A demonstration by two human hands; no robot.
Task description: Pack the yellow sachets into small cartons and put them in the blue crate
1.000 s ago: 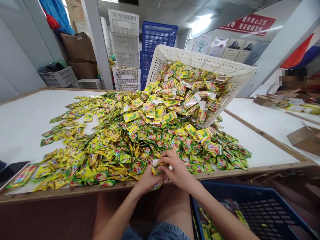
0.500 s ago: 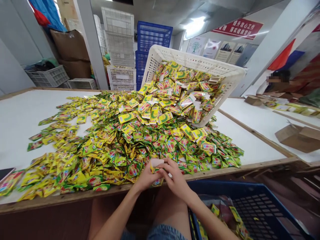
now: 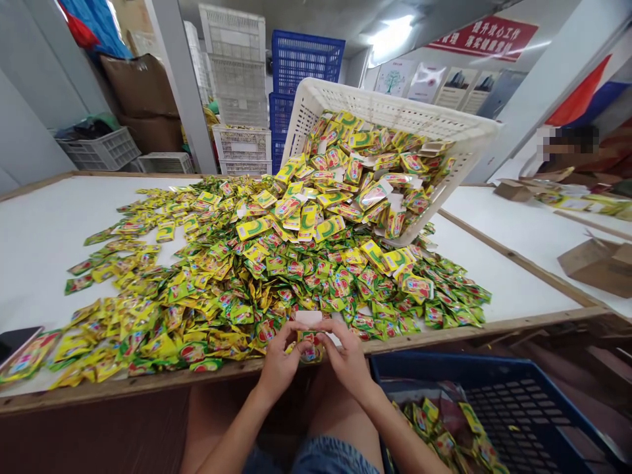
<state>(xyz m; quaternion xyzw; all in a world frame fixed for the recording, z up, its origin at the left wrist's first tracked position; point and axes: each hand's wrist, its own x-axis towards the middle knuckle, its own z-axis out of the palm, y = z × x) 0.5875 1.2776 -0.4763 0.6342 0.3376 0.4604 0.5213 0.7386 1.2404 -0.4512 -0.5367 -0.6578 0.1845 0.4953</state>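
Observation:
Both my hands hold a small printed box [image 3: 309, 318] at the table's front edge, its white flap standing up. My left hand [image 3: 282, 355] grips the box's left side, thumb on the printed face. From the right, my right hand [image 3: 346, 355] pinches the other side, with a bit of white flap showing by its fingers. Just beyond lies a wide heap of green and yellow sachets [image 3: 217, 296]. Behind it, a tilted white basket [image 3: 395, 112] spills out yellow small boxes [image 3: 340, 191], several with open white flaps.
A blue crate [image 3: 513, 395] with sachets or boxes in it stands below the edge at my right. A phone [image 3: 20, 342] lies at the far left. Cardboard boxes [image 3: 600, 263] sit on the right-hand table. Another person [image 3: 567, 145] is at the back right. Stacked crates [image 3: 237, 85] stand behind.
My hands have turned the box so its printed face points towards me, and the fingers now sit evenly on both sides. The view has shifted slightly.

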